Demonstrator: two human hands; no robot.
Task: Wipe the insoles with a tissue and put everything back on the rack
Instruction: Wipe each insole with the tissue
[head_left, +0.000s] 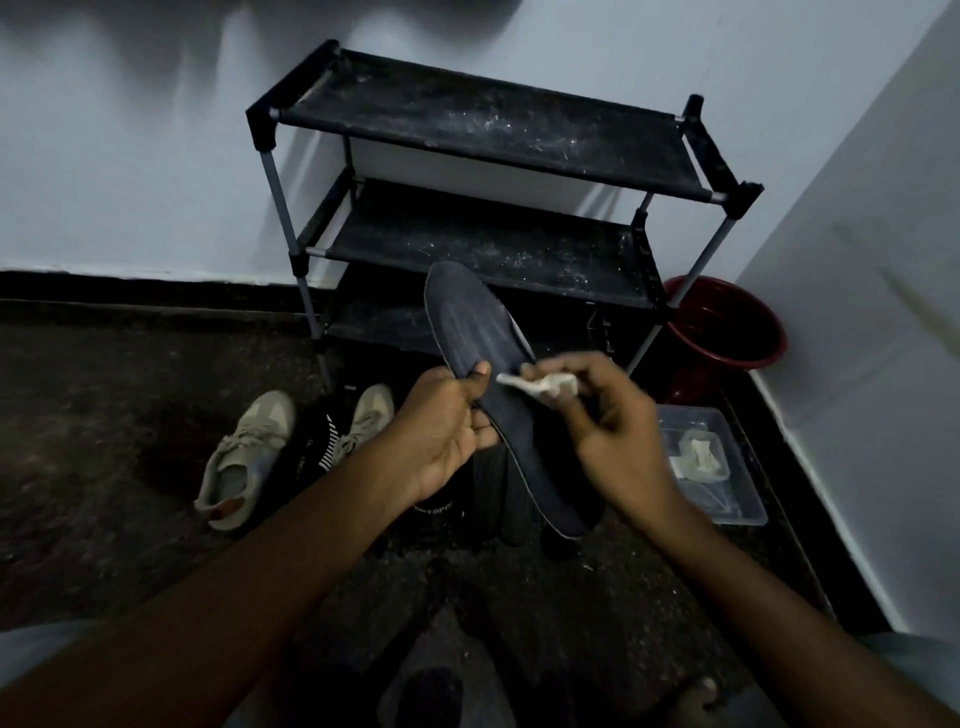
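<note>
A long dark grey insole (483, 332) is held up in front of the black shoe rack (488, 130), toe end pointing away. My left hand (447, 426) grips its left edge near the middle, thumb on top. My right hand (608, 410) pinches a crumpled whitish tissue (535, 383) against the insole's upper face. Three dusty shelves of the rack carry nothing that I can see. Under my hands more dark insoles (498, 499) lie on the floor, partly hidden.
A pair of beige sneakers (249, 452) and a black shoe (322, 447) stand on the dark floor at left. A clear plastic box (727, 499) with used tissues sits at right. A red bucket (727, 327) stands beside the rack in the corner.
</note>
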